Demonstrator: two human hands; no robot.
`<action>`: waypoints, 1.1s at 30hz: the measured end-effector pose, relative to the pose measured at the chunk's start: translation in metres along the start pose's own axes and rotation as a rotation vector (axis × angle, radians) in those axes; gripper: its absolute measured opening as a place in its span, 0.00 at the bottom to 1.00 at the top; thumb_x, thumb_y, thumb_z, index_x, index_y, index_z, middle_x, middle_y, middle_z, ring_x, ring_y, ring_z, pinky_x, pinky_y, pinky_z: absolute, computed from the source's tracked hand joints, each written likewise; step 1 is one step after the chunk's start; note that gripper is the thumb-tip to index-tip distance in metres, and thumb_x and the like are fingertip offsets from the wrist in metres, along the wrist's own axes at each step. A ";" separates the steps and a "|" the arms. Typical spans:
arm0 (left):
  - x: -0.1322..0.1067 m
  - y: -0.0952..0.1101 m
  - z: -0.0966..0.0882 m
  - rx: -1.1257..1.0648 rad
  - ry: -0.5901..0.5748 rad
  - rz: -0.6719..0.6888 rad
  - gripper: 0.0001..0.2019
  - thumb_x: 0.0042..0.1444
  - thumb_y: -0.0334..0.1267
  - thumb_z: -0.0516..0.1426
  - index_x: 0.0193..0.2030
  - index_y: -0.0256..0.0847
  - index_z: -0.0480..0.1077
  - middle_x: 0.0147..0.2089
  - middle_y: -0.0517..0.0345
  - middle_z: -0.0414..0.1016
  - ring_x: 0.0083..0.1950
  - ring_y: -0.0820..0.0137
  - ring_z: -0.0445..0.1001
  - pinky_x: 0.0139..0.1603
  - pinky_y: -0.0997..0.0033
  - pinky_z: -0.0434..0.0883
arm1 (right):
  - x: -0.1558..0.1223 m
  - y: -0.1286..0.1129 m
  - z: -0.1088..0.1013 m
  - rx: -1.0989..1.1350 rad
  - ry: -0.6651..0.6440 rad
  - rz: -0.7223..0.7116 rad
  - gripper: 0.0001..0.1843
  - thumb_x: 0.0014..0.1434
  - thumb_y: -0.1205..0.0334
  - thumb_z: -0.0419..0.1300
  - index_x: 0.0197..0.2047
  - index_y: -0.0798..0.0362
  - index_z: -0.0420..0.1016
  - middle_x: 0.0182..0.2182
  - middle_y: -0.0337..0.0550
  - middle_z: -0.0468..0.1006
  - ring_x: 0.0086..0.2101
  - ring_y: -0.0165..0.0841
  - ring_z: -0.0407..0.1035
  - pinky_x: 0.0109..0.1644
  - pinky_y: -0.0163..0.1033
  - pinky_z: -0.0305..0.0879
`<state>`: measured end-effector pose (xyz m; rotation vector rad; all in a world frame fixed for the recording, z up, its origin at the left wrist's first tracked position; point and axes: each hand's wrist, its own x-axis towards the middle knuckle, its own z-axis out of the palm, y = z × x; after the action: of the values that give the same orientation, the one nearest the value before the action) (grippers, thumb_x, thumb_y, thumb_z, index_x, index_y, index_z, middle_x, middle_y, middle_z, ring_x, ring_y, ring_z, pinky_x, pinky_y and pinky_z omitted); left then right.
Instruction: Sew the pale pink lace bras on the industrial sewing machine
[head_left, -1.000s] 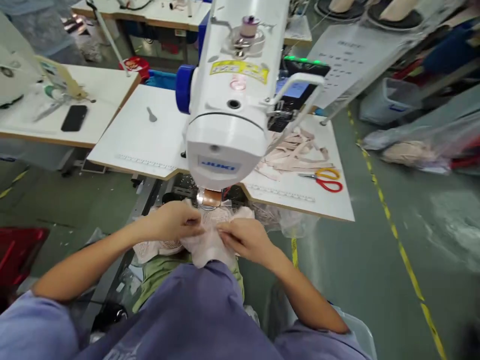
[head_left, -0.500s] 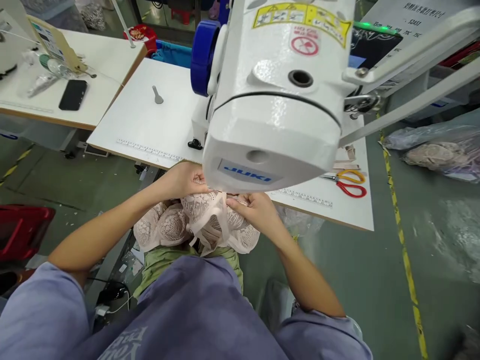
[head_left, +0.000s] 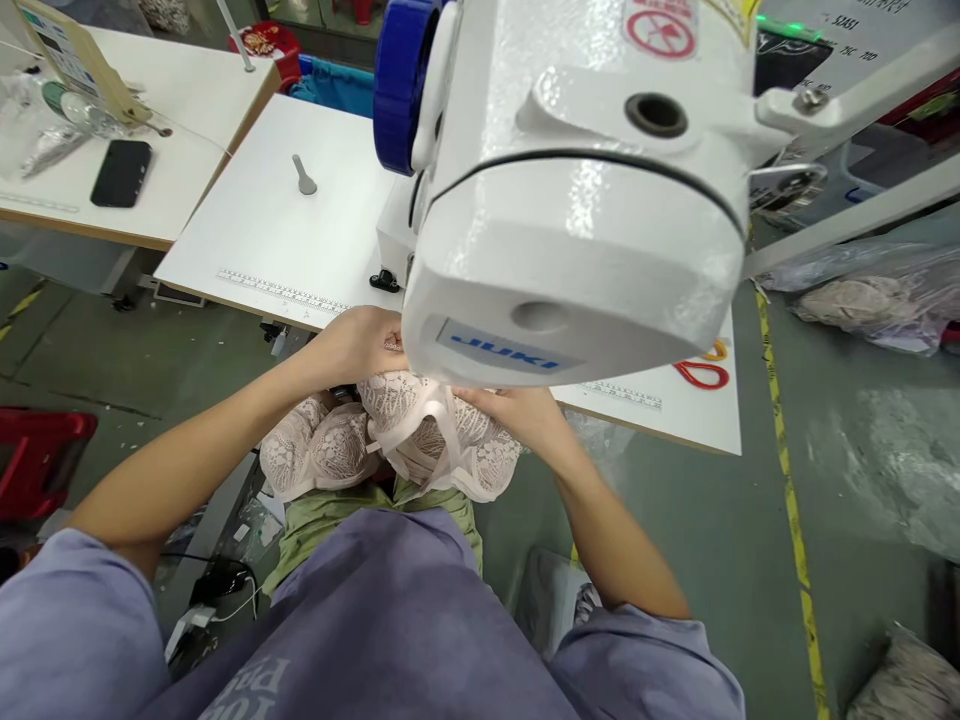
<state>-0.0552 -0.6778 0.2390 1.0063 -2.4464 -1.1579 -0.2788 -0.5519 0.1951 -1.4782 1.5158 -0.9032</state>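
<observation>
Pale pink lace bras [head_left: 420,430] hang over the front edge of the sewing table and rest against my lap. My left hand [head_left: 367,345] is closed on the lace at the upper left, its fingertips partly behind the machine head. On the other side my right hand [head_left: 514,405] pinches the bra's upper edge, thumb on top. The white sewing machine [head_left: 570,260] leans over both hands and hides its needle area and some of the fabric between them.
Scissors with red and orange handles [head_left: 703,374] lie to the right on the white table [head_left: 247,220]. A grey tool [head_left: 304,176] and a printed ruler strip [head_left: 277,290] are on its left part. A phone [head_left: 121,173] lies on the neighbouring table.
The view has shifted closer to the machine head, which now covers part of the scissors. Both hands keep their hold on the lace, and the bra's straps have shifted slightly.
</observation>
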 end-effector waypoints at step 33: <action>0.005 -0.004 -0.001 -0.045 0.056 0.202 0.22 0.55 0.52 0.63 0.23 0.43 0.58 0.22 0.61 0.63 0.33 0.67 0.71 0.36 0.67 0.76 | -0.023 0.105 0.085 1.058 0.066 0.292 0.40 0.48 0.29 0.66 0.57 0.44 0.70 0.56 0.49 0.78 0.62 0.47 0.67 0.62 0.53 0.67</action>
<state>-0.0563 -0.6834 0.2364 0.7487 -2.4018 -1.0971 -0.2453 -0.5192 0.0662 -0.4507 0.9604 -1.2820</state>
